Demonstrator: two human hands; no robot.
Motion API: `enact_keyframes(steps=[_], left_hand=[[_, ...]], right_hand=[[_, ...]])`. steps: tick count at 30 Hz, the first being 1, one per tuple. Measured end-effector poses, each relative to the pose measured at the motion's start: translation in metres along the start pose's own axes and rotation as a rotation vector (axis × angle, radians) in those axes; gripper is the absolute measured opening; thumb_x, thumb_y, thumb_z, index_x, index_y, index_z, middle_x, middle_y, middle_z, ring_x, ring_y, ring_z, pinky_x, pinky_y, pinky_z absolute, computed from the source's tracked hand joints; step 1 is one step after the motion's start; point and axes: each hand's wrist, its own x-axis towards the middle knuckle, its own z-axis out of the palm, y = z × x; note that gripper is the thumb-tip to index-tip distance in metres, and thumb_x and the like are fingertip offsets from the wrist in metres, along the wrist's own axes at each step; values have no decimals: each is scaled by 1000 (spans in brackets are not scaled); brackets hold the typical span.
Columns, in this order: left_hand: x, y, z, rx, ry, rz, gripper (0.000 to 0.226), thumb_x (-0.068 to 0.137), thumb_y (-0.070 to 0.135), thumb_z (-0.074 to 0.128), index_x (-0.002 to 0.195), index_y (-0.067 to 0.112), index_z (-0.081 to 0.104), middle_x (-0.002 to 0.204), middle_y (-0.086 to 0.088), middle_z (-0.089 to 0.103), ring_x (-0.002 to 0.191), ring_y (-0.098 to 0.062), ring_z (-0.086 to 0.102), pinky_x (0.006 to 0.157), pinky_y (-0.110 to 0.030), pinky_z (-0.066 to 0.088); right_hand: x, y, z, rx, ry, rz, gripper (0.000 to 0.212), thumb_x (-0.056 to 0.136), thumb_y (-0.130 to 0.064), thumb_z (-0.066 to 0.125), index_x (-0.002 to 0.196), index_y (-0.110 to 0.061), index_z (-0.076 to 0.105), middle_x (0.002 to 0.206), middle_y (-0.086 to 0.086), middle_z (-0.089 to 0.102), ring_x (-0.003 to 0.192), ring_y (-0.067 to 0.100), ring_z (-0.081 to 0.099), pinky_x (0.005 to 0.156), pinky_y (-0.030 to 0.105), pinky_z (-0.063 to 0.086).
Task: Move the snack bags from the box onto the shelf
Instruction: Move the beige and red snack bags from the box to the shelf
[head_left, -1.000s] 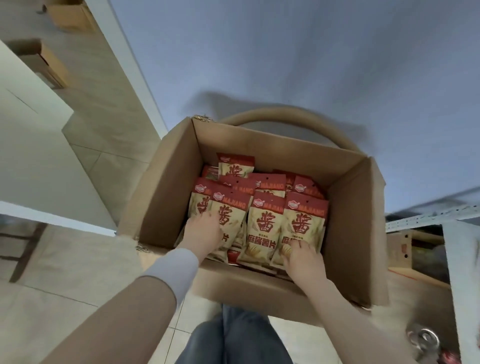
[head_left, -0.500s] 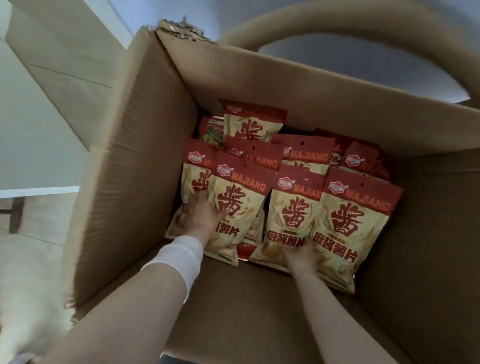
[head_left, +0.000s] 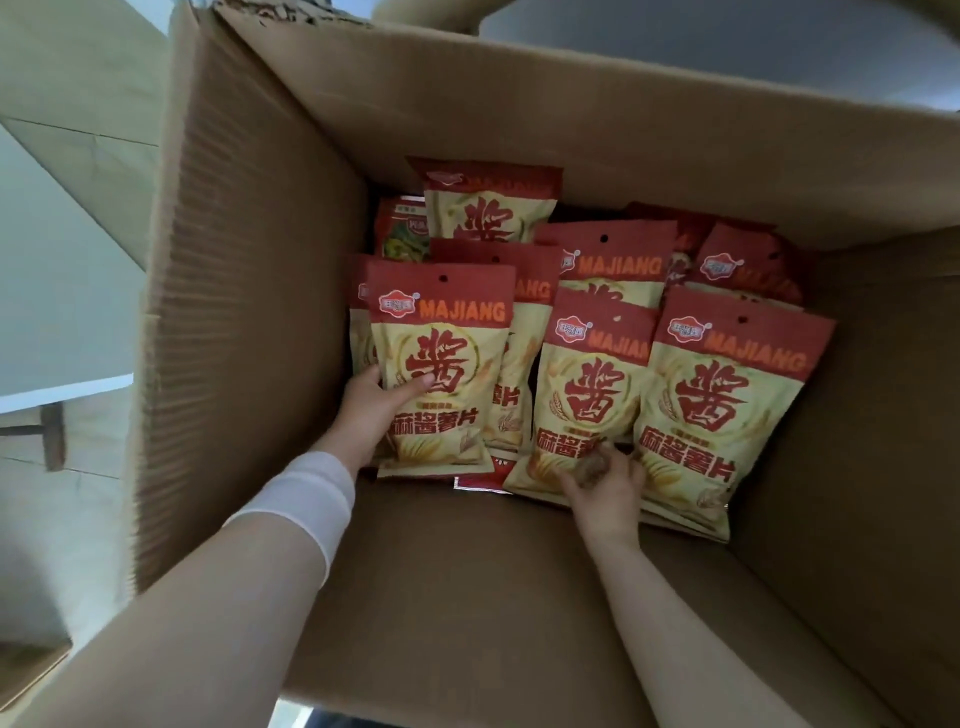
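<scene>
Now | left hand (head_left: 374, 410) clasps left bag (head_left: 441, 364) edge | right hand (head_left: 605, 488) pinches middle bag (head_left: 587, 395) base

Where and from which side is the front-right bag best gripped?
Probably its bottom edge, pinched from the near side. The front-right bag shows its face, bottom edge nearest the person and bordered by bare cardboard; the box wall crowds its right side, a neighbouring bag its left.

Red-and-cream plastic snack bags (head_left: 722, 395) marked MAJIANG lie face up in overlapping rows, tops toward the far wall, filling the far half of the open brown cardboard box (head_left: 249, 312).
</scene>
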Motion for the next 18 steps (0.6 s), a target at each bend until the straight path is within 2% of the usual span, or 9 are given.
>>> enact_keyframes(steps=[3, 6, 9, 11, 13, 15, 18], left_hand=[[1, 1, -3, -16, -27, -1, 41, 81, 25, 70, 119, 18, 56, 111, -4, 66, 99, -20, 63, 85, -38, 50], [2, 3, -3, -28, -60, 11, 41, 81, 24, 70, 119, 19, 55, 107, -1, 66, 98, -19, 62, 85, -38, 49], [2, 7, 0, -33, -84, 20, 35, 81, 25, 69, 113, 23, 54, 98, 5, 65, 91, -14, 62, 87, -39, 47], [4, 8, 2, -26, -106, 20, 30, 82, 25, 68, 109, 25, 55, 96, 6, 65, 89, -12, 61, 89, -39, 46], [4, 9, 2, -18, -131, 19, 24, 83, 25, 67, 104, 26, 57, 96, 5, 65, 89, -12, 61, 90, -40, 46], [4, 9, 1, -21, -150, 25, 21, 83, 25, 67, 101, 27, 57, 98, 3, 66, 92, -14, 62, 93, -41, 47], [3, 7, 0, -28, -137, 36, 26, 83, 25, 66, 107, 24, 57, 100, 3, 66, 99, -19, 62, 95, -42, 46]], right_hand=[[3, -4, 6, 106, 100, 59, 60, 73, -21, 78, 121, -5, 46, 130, 14, 46, 125, 29, 44, 101, 35, 38], [12, -11, 6, 237, 112, 178, 77, 65, -23, 83, 124, -7, 37, 128, 14, 51, 121, 31, 49, 99, 39, 42], [21, -8, 5, 160, 60, 219, 96, 58, -34, 86, 134, -8, 33, 136, 14, 47, 129, 31, 42, 107, 46, 37], [25, -6, 3, 12, -15, 223, 95, 62, -42, 82, 137, -10, 35, 141, 13, 41, 134, 31, 33, 111, 44, 31], [25, -5, 2, -26, -60, 227, 88, 67, -42, 79, 136, -11, 36, 143, 14, 35, 136, 32, 27, 110, 43, 28], [23, -9, 3, 48, -70, 231, 84, 67, -34, 81, 133, -10, 35, 142, 14, 33, 134, 31, 29, 109, 42, 30], [16, -8, 6, 135, -44, 205, 86, 64, -25, 84, 130, -9, 31, 138, 13, 37, 129, 29, 37, 105, 41, 35]])
